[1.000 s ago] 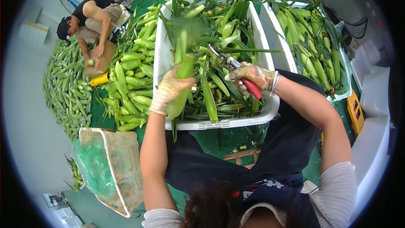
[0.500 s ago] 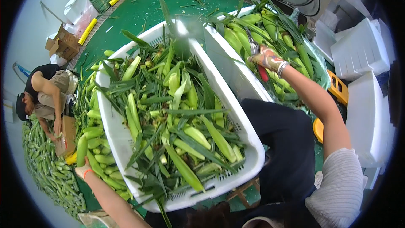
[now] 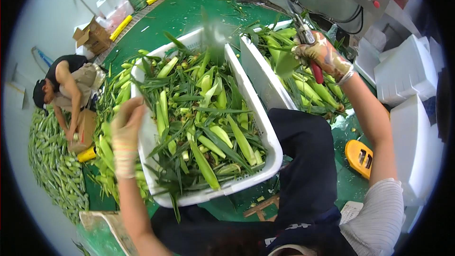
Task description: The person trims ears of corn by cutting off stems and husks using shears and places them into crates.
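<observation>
My right hand [image 3: 328, 56], in a patterned glove, is closed on pruning shears [image 3: 303, 31]. Their metal jaws point up and away, and a red handle shows below the palm. A blurred green husk or corn ear [image 3: 287, 61] is beside its fingertips, over the right crate [image 3: 265, 71] of corn; whether the hand also holds it, I cannot tell. In a pale glove, my left hand [image 3: 128, 130] is raised by the left rim of the middle white crate [image 3: 258, 123], fingers loosely bent and blurred, nothing visible in them. Corn ears [image 3: 204, 166] and leaves fill that crate.
Unhusked corn [image 3: 105, 154] is heaped left of the crate. Farther left, a person [image 3: 71, 83] crouches by a cardboard box [image 3: 85, 130] and a pile of wrapped corn [image 3: 57, 175]. White foam boxes [image 3: 403, 73] and a yellow object [image 3: 359, 159] are at the right.
My left hand has let go of a corn ear at the left heap and risen beside the crate. My right hand has lifted up and right with the shears. The view has shifted.
</observation>
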`<act>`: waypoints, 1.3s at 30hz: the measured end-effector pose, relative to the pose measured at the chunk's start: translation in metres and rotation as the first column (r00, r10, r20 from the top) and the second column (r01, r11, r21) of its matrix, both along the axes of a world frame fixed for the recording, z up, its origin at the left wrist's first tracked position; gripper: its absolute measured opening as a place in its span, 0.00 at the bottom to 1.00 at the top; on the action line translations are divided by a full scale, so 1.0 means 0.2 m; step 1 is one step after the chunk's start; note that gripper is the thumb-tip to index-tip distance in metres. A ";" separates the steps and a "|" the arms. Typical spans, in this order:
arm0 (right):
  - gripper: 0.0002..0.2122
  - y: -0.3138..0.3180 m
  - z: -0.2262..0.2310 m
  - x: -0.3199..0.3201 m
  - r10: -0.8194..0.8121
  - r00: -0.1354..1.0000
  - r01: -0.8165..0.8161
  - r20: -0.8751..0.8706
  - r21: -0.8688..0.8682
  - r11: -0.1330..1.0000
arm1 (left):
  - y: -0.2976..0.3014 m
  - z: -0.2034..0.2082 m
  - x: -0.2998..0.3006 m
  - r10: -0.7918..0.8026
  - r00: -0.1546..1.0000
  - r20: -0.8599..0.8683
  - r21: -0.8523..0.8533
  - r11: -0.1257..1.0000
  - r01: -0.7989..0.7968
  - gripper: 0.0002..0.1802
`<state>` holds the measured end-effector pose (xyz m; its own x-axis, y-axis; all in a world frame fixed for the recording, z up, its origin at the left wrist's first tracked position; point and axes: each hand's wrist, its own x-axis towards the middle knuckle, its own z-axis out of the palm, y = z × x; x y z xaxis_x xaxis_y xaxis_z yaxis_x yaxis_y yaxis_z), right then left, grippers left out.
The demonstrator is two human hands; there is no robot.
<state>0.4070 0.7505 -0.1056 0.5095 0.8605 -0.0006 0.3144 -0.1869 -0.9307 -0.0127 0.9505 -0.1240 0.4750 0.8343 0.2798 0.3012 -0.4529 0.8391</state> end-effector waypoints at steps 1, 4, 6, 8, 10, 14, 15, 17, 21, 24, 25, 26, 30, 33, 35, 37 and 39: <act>0.10 -0.03 0.10 -0.09 0.082 0.993 -0.081 -0.083 0.006 0.997 | -0.14 0.03 0.16 -0.150 0.985 0.081 0.065 0.987 0.145 0.14; 0.12 -0.06 0.31 -0.38 0.347 0.905 -0.362 -0.245 -0.015 0.932 | -0.48 0.16 0.48 -0.328 0.941 -0.087 0.224 0.914 0.339 0.29; 0.12 0.03 0.34 -0.55 0.531 0.739 -0.634 0.414 0.162 0.756 | -0.62 0.09 0.57 -0.310 0.938 -0.157 0.175 0.926 0.335 0.37; 0.10 0.10 0.35 -0.73 0.530 0.502 -0.828 0.683 0.201 0.524 | -0.52 -0.14 0.49 -0.121 0.987 -0.109 0.236 0.961 0.143 0.31; 0.11 0.13 0.30 -0.78 0.703 0.660 -0.751 0.263 0.263 0.606 | -0.46 -0.12 0.37 0.133 0.913 0.386 -0.280 0.960 -0.022 0.17; 0.18 -0.01 0.12 -1.02 0.579 0.757 -0.550 -0.302 0.184 0.815 | -0.21 -0.16 -0.18 0.525 0.443 0.727 -0.620 0.778 0.097 0.12; 0.21 -0.05 -0.03 -1.07 0.566 0.777 -0.543 -0.274 0.163 0.824 | -0.17 -0.15 -0.25 0.575 0.267 0.773 -0.624 0.766 0.154 0.12; 0.28 -0.15 -0.31 -1.22 0.621 0.740 -0.645 -0.259 -0.009 0.764 | -0.13 -0.14 -0.37 0.569 0.142 0.810 -0.586 0.792 0.170 0.12; 0.39 -0.15 -0.56 -1.54 0.602 0.789 -0.605 -0.124 -0.327 0.726 | -0.06 -0.13 -0.46 0.508 0.033 0.861 -0.507 0.848 0.155 0.14; 0.41 0.00 -0.61 -1.66 0.527 0.817 -0.557 -0.233 -0.085 0.826 | -0.09 -0.13 -0.47 0.507 0.002 0.862 -0.500 0.851 0.162 0.13; 0.39 0.06 -0.61 -1.68 0.513 0.787 -0.528 -0.344 0.057 0.848 | -0.10 -0.15 -0.45 0.515 0.008 0.857 -0.509 0.845 0.165 0.13; 0.29 0.12 -0.59 -1.67 0.460 0.725 -0.470 -0.513 0.119 0.874 | -0.11 -0.18 -0.42 0.491 0.044 0.870 -0.492 0.859 0.143 0.12; 0.14 0.22 -0.50 -1.60 0.507 0.326 -0.488 -0.798 0.317 0.813 | -0.13 -0.20 -0.40 0.437 0.103 0.893 -0.448 0.885 0.125 0.11; 0.11 0.14 -0.53 -1.57 0.383 0.586 -0.532 -0.715 0.017 0.846 | -0.10 -0.20 -0.40 0.392 0.150 0.908 -0.408 0.907 0.101 0.12; 0.11 0.07 -0.59 -1.53 0.277 0.762 -0.484 -0.586 -0.230 0.844 | -0.05 -0.22 -0.46 0.395 0.089 0.914 -0.398 0.832 0.387 0.11; 0.11 0.01 -0.60 -1.44 0.173 0.618 -0.416 -0.767 -0.132 0.900 | -0.06 -0.20 -0.47 0.362 0.115 0.925 -0.377 0.844 0.380 0.12; 0.14 0.03 -0.64 -1.35 0.229 0.586 -0.327 -0.778 0.032 0.944 | -0.15 -0.15 -0.37 0.343 0.404 0.848 -0.484 0.812 0.327 0.14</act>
